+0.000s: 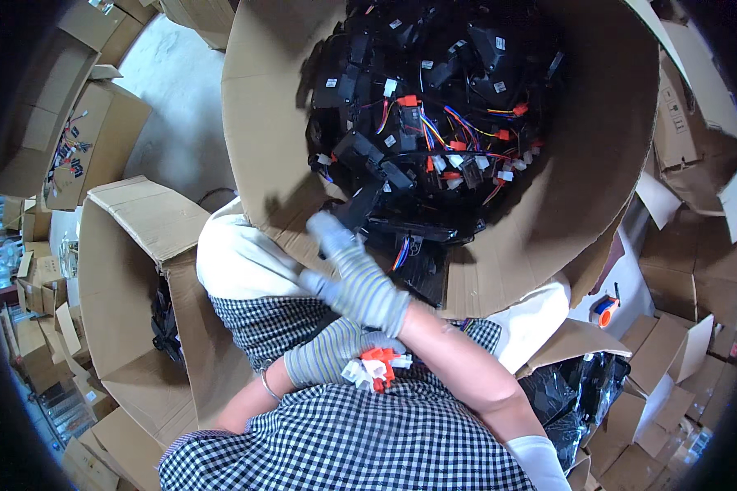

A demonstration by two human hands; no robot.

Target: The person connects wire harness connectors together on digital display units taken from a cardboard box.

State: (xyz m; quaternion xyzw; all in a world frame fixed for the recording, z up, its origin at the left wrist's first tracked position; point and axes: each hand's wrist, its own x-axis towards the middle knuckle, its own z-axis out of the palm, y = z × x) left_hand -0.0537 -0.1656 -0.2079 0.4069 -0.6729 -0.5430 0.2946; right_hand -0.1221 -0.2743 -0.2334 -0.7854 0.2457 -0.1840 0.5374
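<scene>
1) Left hand (pixel 323 360), just above checked cloth (pixel 344 438), closed round red and white connectors (pixel 377 368)
2) Right hand (pixel 360 282), blurred, thumb and fingers spread wide, its forearm (pixel 458 352) crossing over
3) Box (pixel 258 114) beyond, holding black units (pixel 356 151) and coloured wires (pixel 463 123)

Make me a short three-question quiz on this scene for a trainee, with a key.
1. True or false: the bracelet is on the person's left wrist.
2. The parts heaped in the big upper carton are mostly:
A) white
B) black
C) green
3. Fill in: the red and white plugs are held in the ____ hand.

Key: 1. True. 2. B. 3. Left; the left hand holds them.
</scene>
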